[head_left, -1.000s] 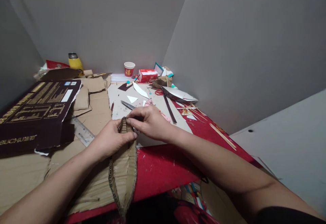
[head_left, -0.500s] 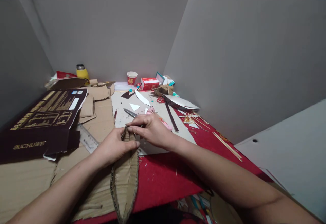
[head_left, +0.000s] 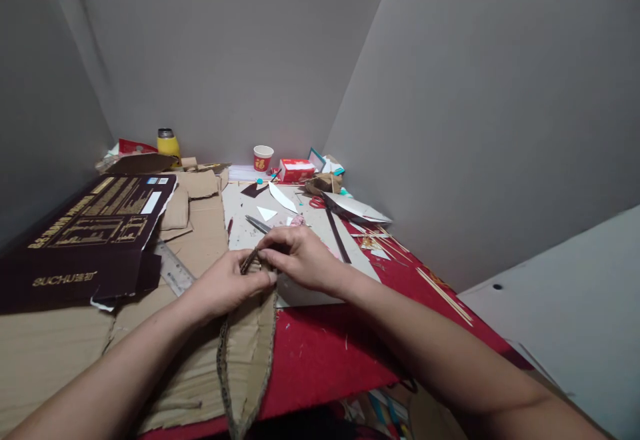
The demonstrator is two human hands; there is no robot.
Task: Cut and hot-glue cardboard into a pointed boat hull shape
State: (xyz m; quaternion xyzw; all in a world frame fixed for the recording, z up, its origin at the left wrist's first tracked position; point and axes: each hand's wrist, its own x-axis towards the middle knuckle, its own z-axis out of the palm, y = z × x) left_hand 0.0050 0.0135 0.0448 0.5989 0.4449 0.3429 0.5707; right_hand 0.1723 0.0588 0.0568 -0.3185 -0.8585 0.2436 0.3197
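A long, boat-shaped cardboard piece [head_left: 249, 360] with raised corrugated side walls lies lengthwise before me, its near point at the bottom of the view. My left hand [head_left: 233, 283] is closed around its far part, the thumb across the inside. At the far tip, my right hand [head_left: 295, 253] pinches the cardboard edges between thumb and fingers. Part of the tip is hidden behind my fingers. Just beyond my right hand, the scissors [head_left: 257, 223] lie with their blades pointing away to the left, their handles covered by the hand.
A dark printed box panel [head_left: 100, 240] and a ruler [head_left: 175, 268] lie on cardboard at left. Behind stand a yellow bottle [head_left: 169, 149], a paper cup [head_left: 263, 158] and a red tissue box [head_left: 297, 170]. Red-handled scissors [head_left: 317, 203] and thin sticks [head_left: 445, 295] are at right.
The whole view has shifted slightly. Both hands keep their hold at the cardboard's far tip, with the right fingers moved a little and the tip's walls seen closer together.
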